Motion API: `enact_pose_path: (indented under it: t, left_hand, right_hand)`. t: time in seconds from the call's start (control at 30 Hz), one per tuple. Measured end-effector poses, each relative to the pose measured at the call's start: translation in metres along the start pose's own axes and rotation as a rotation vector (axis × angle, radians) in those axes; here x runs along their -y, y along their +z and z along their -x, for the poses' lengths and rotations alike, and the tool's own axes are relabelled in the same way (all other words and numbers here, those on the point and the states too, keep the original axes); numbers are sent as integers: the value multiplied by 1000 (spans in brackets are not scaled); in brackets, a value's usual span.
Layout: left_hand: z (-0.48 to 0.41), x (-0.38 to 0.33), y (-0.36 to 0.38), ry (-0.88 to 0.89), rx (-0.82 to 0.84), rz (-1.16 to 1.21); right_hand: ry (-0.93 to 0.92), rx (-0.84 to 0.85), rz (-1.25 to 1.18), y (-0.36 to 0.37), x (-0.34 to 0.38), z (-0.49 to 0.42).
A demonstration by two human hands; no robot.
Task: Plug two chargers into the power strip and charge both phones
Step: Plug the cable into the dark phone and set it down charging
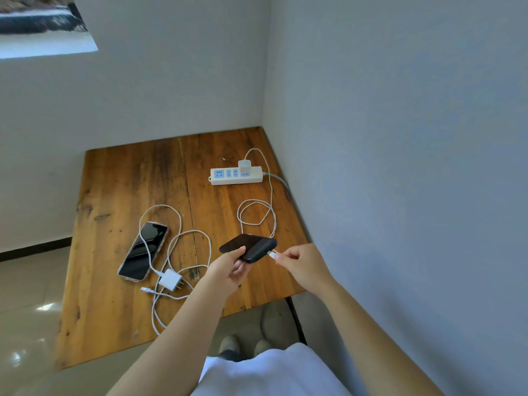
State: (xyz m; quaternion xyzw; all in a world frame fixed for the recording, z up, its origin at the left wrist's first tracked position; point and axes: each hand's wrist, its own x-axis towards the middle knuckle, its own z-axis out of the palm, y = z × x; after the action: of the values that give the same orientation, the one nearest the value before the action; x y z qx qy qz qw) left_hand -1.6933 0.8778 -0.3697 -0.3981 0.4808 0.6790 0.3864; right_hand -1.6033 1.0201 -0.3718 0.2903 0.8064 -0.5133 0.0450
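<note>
L hand gripping dark phone above table, port end facing R hand, which is pinching plug just at port, lining up for insertion. 2nd phone lying flat, its charger unplugged.

We see a worn, stained brown wooden table, a smooth white plastic power strip, and a glossy black glass-fronted phone.

1. We count two phones: one dark phone held above the table, one cased phone lying flat.
2. We count two white chargers: one plugged charger seated in the strip, one loose charger on the table.
3. We count one power strip.
4. We count two cables.
5. We count one wooden table.
</note>
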Motion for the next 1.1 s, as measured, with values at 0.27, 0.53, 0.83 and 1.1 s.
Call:
enact_pose_path:
  t: [0.27, 0.53, 0.83, 1.1]
  left_hand:
    - [-1, 0, -1, 1, 0, 28]
    - [-4, -1, -1, 37, 32, -4]
    - [-5, -7, 7, 138, 34, -114]
    - [2, -24, 22, 238, 75, -169]
  right_hand:
    - [-52, 2, -12, 4, 6, -3]
    - [-30, -21, 24, 5, 5, -10]
    - [10, -65, -5, 7, 5, -8]
    - [-9, -130, -120, 0, 22, -14]
